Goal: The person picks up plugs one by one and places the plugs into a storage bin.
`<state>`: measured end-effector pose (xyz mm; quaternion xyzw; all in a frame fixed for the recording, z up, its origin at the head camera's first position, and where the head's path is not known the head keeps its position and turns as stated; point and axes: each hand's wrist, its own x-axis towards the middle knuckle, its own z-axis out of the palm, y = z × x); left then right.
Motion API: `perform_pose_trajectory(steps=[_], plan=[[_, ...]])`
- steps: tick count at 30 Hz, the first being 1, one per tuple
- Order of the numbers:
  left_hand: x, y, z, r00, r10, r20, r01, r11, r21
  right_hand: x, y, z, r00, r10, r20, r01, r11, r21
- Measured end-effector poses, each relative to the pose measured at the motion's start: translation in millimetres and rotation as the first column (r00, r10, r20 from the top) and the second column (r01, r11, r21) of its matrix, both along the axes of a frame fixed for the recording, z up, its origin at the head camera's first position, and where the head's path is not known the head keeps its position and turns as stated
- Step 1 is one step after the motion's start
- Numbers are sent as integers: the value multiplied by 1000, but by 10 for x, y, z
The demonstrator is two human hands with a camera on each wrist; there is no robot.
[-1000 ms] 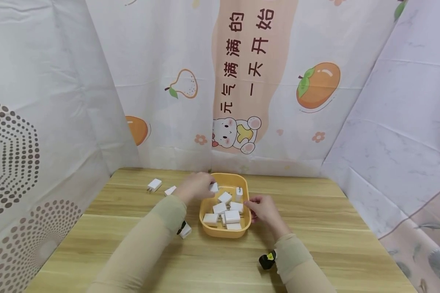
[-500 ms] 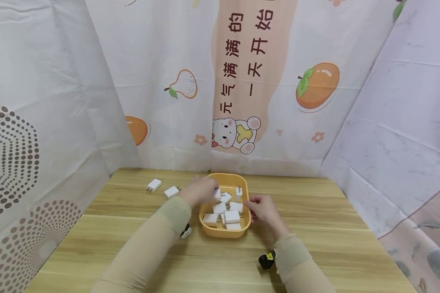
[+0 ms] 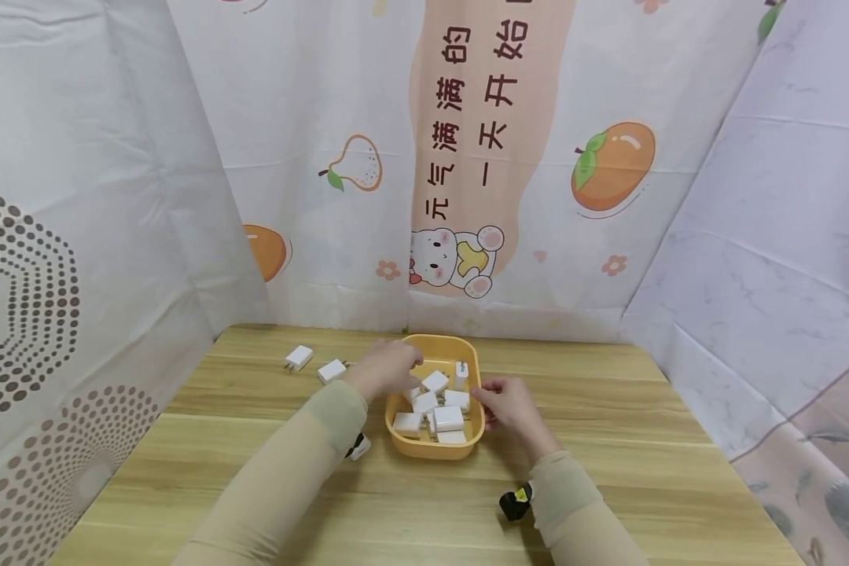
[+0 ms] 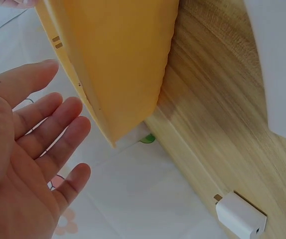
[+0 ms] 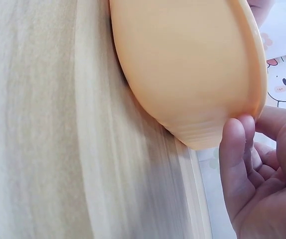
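Note:
My left hand (image 3: pixel 385 369) is over the left rim of a yellow plastic basket (image 3: pixel 435 451). In the left wrist view its fingers (image 4: pixel 58 129) are loosely spread, holding nothing, beside the basket wall (image 4: pixel 128 64). Several white charger plugs lie in the basket, one uppermost charger plug (image 3: pixel 448 418) near the front and another charger plug (image 3: pixel 461 373) standing on end by the right wall. My right hand (image 3: pixel 511 407) pinches the right rim, thumb at the edge and fingertips (image 5: pixel 233 132) against the outer wall. The left hand partly hides a charger plug inside the basket.
On the wooden table (image 3: pixel 608 440), left of the basket, lie a charger plug (image 3: pixel 299 358) at the back, a second charger plug (image 3: pixel 332 372) beside it and a third charger plug (image 3: pixel 360 449) partly behind the left wrist. Curtains (image 3: pixel 311 299) hang behind and at both sides.
My left hand has lowered a charger plug into the left part of the basket and let it go; its fingers have lifted slightly. The right hand has stayed at the rim.

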<state>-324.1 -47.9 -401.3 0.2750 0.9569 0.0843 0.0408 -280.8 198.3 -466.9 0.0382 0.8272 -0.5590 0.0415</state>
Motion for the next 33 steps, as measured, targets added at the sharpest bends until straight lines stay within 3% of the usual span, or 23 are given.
perform_pose_trajectory(steps=[9, 18, 21, 25, 33], plan=[[7, -32, 96, 999, -15, -49, 17, 999, 47, -7, -7, -4, 1000, -8, 6, 8, 1000, 1], [85, -167, 372, 986, -12, -164, 21, 998, 54, -7, -16, -4, 1000, -9, 0, 9, 1000, 2], [118, -253, 471, 978, -22, -208, 41, 995, 90, -5, -20, -1, 1000, -8, -3, 8, 1000, -1], [171, -410, 576, 980, -19, -199, 57, 981, 185, 0, -19, -14, 1000, -5, -4, 5, 1000, 2], [221, -830, 657, 978, 76, -195, -27, 969, 245, 5, -27, -7, 1000, -8, -4, 8, 1000, 11]])
